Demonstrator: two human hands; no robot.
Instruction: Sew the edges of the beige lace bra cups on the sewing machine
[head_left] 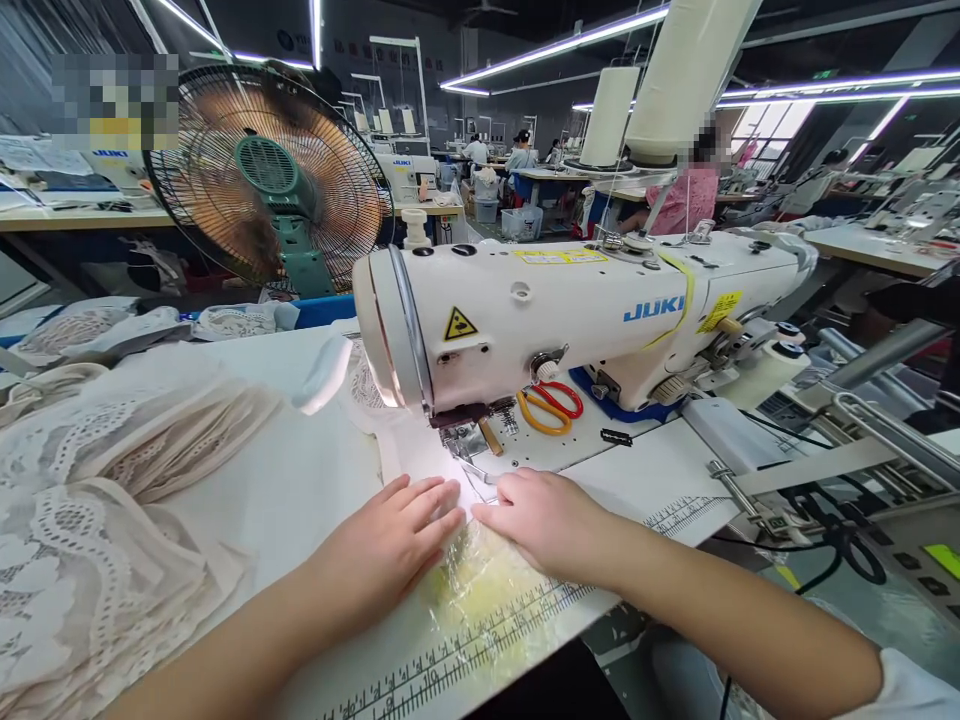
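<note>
My left hand lies flat with its fingers stretched out on a white piece of fabric, just in front of the needle area of the sewing machine. Close beside it, my right hand has curled fingers and a thumb pointing left toward the left fingertips. A thin metal piece runs from the presser foot area to the right fingertips; whether they grip it or the fabric edge is hidden. The fabric passes beneath the lit machine head, with lace showing behind it.
Beige lace pieces are heaped on the left of the table. Scissors and a black blade lie under the machine arm. Printed rulers mark the front edge. A large fan stands behind; people work at the back.
</note>
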